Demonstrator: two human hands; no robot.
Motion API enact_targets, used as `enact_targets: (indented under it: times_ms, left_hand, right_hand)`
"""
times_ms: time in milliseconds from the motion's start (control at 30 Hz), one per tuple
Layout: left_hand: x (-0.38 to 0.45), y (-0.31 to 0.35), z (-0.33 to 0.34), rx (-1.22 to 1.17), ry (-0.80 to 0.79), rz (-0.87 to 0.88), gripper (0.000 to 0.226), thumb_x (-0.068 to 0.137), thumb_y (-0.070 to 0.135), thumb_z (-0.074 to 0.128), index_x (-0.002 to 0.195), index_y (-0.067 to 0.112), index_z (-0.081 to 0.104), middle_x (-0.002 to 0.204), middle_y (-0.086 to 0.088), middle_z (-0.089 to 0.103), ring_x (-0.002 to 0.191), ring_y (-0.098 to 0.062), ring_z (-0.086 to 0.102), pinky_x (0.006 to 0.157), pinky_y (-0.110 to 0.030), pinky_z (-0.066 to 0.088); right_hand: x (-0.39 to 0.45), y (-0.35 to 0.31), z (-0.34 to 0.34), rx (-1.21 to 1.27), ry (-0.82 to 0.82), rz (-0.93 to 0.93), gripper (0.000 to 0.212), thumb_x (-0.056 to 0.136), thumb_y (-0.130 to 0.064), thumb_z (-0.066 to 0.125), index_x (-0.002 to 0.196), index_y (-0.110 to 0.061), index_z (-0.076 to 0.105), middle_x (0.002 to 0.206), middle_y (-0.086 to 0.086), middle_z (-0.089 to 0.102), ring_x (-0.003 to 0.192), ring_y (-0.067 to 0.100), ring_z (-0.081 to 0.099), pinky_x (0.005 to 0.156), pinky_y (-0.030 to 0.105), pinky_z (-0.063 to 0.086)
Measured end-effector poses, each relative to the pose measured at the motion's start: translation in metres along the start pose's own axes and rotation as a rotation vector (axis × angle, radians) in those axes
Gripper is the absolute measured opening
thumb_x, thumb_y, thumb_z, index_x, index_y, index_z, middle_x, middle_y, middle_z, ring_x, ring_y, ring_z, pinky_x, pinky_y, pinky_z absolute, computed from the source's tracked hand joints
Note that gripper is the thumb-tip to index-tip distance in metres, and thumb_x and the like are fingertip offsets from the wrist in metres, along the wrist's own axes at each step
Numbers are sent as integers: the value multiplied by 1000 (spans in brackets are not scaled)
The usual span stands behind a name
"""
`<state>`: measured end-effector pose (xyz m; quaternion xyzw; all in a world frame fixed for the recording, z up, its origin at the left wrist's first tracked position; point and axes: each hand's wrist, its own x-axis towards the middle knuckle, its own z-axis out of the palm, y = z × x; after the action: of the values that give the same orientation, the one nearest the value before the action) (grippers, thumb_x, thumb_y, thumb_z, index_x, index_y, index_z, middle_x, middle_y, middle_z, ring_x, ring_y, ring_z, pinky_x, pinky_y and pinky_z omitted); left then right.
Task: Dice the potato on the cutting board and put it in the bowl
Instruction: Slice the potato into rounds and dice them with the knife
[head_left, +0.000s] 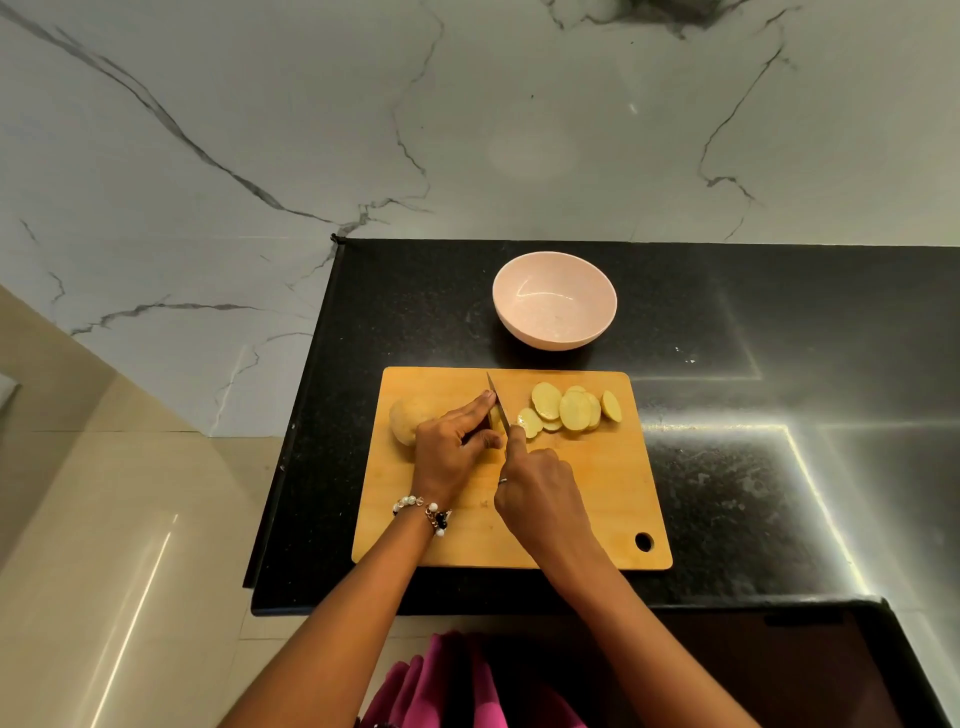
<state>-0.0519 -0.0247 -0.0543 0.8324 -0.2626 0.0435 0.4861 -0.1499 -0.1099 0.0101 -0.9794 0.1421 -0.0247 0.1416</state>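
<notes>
Left hand (451, 448) palm-down, fingers curled over the potato (408, 420) on the wooden cutting board (597, 499). Right hand (540, 491) fist-wrapped on the knife (497, 408), blade at the cut face. Slices (574, 410) piled right. Pink bowl (554, 300) behind on the surface (779, 467).

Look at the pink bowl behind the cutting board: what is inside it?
The pink bowl holds nothing visible: its bare inner wall and bottom show, with no potato pieces. The potato slices lie on the cutting board. The countertop under the bowl is covered.
</notes>
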Motion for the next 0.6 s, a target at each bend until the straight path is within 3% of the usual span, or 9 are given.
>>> enact_targets:
  times_ms: [67, 133, 233, 300, 367, 400, 533, 600]
  left_hand:
    - [0, 1, 0, 4, 6, -3, 47, 74, 9, 74, 119, 5, 61, 119, -7, 62, 111, 1, 52, 95, -6, 38]
    - [-1, 2, 0, 2, 5, 3, 47, 73, 8, 75, 118, 5, 62, 118, -6, 62, 111, 1, 52, 95, -6, 38]
    - [-1, 2, -1, -3, 4, 10, 47, 73, 8, 74, 118, 6, 62, 118, -1, 60, 112, 7, 47, 95, -5, 38]
    - [0, 0, -1, -9, 2, 3, 46, 74, 7, 74, 118, 6, 61, 119, 3, 58, 114, 8, 46, 96, -7, 39]
    - [1, 0, -1, -2, 0, 4, 46, 74, 5, 73, 118, 7, 61, 118, 6, 56, 114, 8, 46, 96, -9, 40]
    - [0, 0, -1, 4, 0, 7, 46, 74, 5, 73, 118, 7, 61, 118, 8, 55, 114, 8, 46, 97, -10, 40]
    - [0, 1, -1, -7, 19, -12, 46, 73, 8, 75, 117, 9, 63, 117, 10, 55, 114, 11, 45, 96, -9, 41]
    - [0, 2, -1, -16, 20, -18, 47, 72, 10, 76, 117, 9, 63, 117, 10, 56, 114, 12, 45, 96, -10, 41]
  right_hand:
    - [0, -4, 0, -20, -14, 2, 54, 92, -6, 35, 145, -3, 23, 96, 19, 61, 81, 35, 57, 61, 32, 28]
    - [-7, -2, 0, -41, -29, 4, 57, 86, -3, 48, 141, 2, 33, 81, 20, 61, 67, 35, 57, 52, 32, 26]
    - [-16, -3, 6, -197, 5, 28, 63, 52, -1, 77, 113, 6, 63, 47, 10, 49, 34, 26, 45, 39, 25, 11]
    - [-11, -7, 3, -171, -53, 27, 58, 64, -2, 71, 120, 6, 58, 55, 13, 55, 42, 29, 52, 43, 28, 21]
    - [0, -7, 2, -67, -81, 20, 51, 87, -3, 45, 137, 2, 37, 85, 19, 63, 73, 36, 60, 56, 32, 30]
    - [2, -7, 4, -53, -57, 19, 51, 90, -2, 37, 141, 1, 31, 92, 19, 62, 79, 36, 60, 59, 32, 30]
    - [-19, 0, 18, -203, -6, -8, 52, 74, -2, 41, 123, 5, 57, 58, 11, 57, 41, 25, 52, 42, 27, 22]
    - [-29, 6, 23, -144, -81, -17, 56, 86, 2, 33, 141, 5, 30, 84, 18, 62, 61, 29, 60, 50, 30, 31]
